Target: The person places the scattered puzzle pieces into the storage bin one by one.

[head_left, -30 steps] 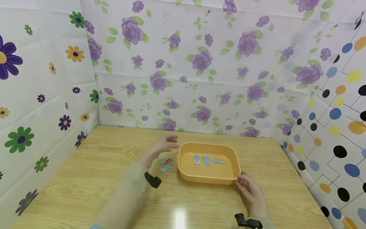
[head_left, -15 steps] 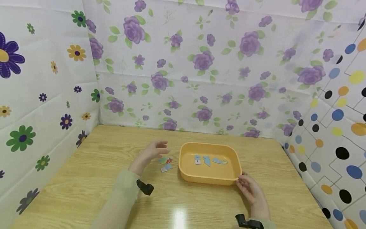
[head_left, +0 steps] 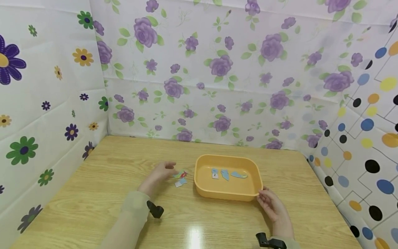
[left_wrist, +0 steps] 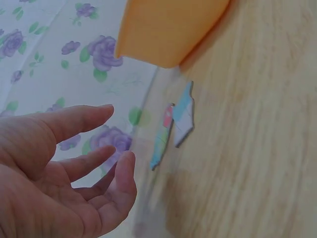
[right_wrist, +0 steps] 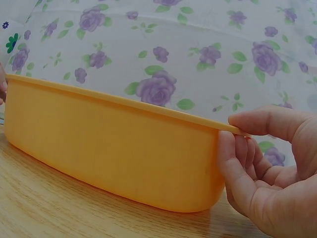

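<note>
My left hand (head_left: 160,173) is low over the table, fingers relaxed and apart, with nothing between thumb and fingers in the left wrist view. Just beyond its fingertips lies a flat red, green and blue puzzle-like piece (left_wrist: 162,139). Beside that is a light blue and white piece (left_wrist: 184,116). At the near right corner of a yellow-orange plastic tub (head_left: 227,195), my right hand (right_wrist: 272,168) pinches the rim, thumb on top and fingers curled underneath. Inside the tub lie a blue and white piece (head_left: 215,173), a light blue piece (head_left: 225,175) and a curved blue-yellow piece (head_left: 239,175).
The wooden table (head_left: 93,193) carries the tub and the loose pieces. A purple-flowered cloth (head_left: 199,86) hangs at its back edge. Cloth with coloured daisies (head_left: 46,103) covers the left side, and dotted cloth (head_left: 367,145) the right.
My left hand has drawn back left from beside the tub, then lowered toward the two loose pieces. My right hand and the tub have stayed in place.
</note>
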A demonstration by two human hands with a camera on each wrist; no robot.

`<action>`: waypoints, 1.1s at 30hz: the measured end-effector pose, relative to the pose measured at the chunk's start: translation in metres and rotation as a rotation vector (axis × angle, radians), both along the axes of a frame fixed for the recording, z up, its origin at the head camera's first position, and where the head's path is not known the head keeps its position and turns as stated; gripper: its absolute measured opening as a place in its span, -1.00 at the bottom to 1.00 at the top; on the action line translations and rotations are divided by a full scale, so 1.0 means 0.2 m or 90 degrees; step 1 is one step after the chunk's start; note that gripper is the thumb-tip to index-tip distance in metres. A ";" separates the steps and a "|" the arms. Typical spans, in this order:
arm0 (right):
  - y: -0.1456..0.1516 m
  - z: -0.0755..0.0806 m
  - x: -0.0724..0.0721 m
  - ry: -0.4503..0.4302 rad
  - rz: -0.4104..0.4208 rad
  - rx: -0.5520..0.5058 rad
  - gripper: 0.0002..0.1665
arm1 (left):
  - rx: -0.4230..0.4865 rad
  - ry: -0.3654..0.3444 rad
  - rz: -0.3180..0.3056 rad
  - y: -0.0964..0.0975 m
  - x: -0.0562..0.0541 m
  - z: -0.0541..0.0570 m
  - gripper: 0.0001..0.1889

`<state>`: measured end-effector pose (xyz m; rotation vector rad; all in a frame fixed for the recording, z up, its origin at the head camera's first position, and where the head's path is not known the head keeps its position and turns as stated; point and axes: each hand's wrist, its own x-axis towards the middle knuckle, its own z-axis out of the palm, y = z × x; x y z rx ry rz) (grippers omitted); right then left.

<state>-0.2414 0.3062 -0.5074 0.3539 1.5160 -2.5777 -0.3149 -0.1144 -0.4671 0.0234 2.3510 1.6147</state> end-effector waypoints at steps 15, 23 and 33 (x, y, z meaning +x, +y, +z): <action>-0.01 0.01 0.01 0.005 0.008 -0.014 -0.77 | -0.075 0.042 0.026 0.01 0.00 -0.10 -0.44; 0.00 0.01 0.01 0.027 0.016 -0.005 -0.74 | -0.104 0.059 0.031 0.02 -0.01 -0.13 -0.49; 0.00 -0.01 0.00 0.026 0.022 -0.006 -0.74 | -0.144 0.104 0.045 0.04 -0.02 -0.15 -0.58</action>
